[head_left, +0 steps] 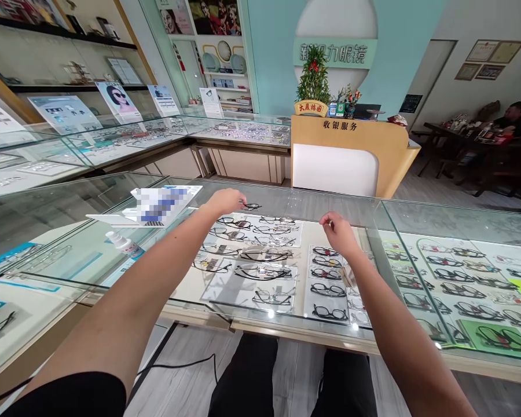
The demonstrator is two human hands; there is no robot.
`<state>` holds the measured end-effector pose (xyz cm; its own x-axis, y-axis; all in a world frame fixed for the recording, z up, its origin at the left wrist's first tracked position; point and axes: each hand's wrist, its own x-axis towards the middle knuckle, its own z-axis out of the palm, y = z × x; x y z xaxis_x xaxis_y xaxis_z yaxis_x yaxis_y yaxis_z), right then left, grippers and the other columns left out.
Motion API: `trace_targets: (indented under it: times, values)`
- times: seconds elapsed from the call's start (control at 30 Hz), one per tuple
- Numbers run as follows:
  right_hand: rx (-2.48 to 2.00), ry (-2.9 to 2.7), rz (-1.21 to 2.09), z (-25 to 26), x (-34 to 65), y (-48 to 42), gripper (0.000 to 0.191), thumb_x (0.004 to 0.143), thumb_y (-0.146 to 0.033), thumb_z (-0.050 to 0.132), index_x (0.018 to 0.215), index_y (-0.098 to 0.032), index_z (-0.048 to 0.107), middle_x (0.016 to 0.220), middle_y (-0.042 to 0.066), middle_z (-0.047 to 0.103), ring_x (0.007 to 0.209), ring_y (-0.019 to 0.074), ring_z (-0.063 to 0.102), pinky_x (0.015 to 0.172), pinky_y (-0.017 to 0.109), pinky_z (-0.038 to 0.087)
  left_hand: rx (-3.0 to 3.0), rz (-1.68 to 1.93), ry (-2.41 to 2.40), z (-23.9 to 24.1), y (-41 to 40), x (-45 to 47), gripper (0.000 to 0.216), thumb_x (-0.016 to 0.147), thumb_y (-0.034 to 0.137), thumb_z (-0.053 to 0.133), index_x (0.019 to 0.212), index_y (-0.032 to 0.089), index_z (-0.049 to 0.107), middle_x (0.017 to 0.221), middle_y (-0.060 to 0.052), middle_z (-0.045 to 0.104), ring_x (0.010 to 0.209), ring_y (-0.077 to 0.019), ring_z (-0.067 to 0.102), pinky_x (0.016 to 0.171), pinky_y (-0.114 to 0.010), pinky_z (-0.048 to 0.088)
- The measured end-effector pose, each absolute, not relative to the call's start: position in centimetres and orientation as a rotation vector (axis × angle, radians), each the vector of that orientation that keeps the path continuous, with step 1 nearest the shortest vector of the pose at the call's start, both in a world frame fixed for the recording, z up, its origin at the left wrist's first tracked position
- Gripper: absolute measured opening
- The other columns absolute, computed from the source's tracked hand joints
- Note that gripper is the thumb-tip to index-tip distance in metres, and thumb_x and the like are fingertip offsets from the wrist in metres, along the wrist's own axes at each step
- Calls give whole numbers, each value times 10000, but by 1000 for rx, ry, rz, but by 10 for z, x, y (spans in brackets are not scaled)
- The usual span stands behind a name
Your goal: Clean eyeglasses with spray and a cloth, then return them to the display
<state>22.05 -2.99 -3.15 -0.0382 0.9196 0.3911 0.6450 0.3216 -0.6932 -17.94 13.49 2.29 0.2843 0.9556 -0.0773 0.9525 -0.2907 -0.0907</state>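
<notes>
My left hand (226,201) reaches over the far part of the glass counter with its fingers closed. At its fingertips is a dark-framed pair of eyeglasses (252,206), pinched by one end. To the right, my right hand (338,231) hovers above the counter, fingers curled in, with nothing visible in them. Under the glass between and below my hands lie rows of eyeglasses, among them a dark pair (267,255) and a black pair (329,313) near the front.
On the counter's left stand a white spray bottle (124,244) and a folded white card (160,205), partly blurred. More frames fill the case (469,278) at right. A wooden reception desk (351,133) stands beyond. Someone (512,121) sits at a far table. A black cable (178,364) hangs below.
</notes>
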Motion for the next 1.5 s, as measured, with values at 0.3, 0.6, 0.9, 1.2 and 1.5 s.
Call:
trace_targets:
  times: [0.3,0.6,0.9,1.2,1.5]
  values:
    - [-1370,-1616,642,-30,217,-29,139,925,-375,552,959,-261,623,792,11,605,674,197,472,675,337,349,-2838,-843,-1541,66,59,-90,391,960,475,636,1154,222,864,645,5,555,617,-171,483,639,-297,300]
    - [-858,-1268,1388,-15,211,-30,426,786,-633,831,865,-233,706,650,-55,382,625,139,275,650,333,228,-2865,-1404,-1073,28,-9,-18,316,1073,362,607,1180,223,870,640,22,622,582,-133,480,639,-276,362]
    - [-818,-1133,1587,-14,201,-38,443,625,-480,990,816,-207,698,745,-23,534,664,114,390,645,288,315,-2802,-1528,-832,0,-15,-17,268,1109,317,638,1197,261,884,922,-33,863,724,-141,747,710,-244,525]
    - [-700,-1045,1733,-17,195,-39,303,759,-385,909,820,-217,664,615,-62,416,591,112,347,600,266,369,-2806,-1656,-677,2,-15,-18,250,1097,275,661,1172,249,898,857,-39,839,678,-129,710,679,-238,516]
    - [-808,-1034,1531,-7,204,-38,328,721,-395,936,902,-202,741,587,-49,589,537,95,414,560,261,313,-2809,-1881,-1132,-1,-17,-13,202,991,253,684,985,233,885,560,69,340,538,-108,328,565,-264,303]
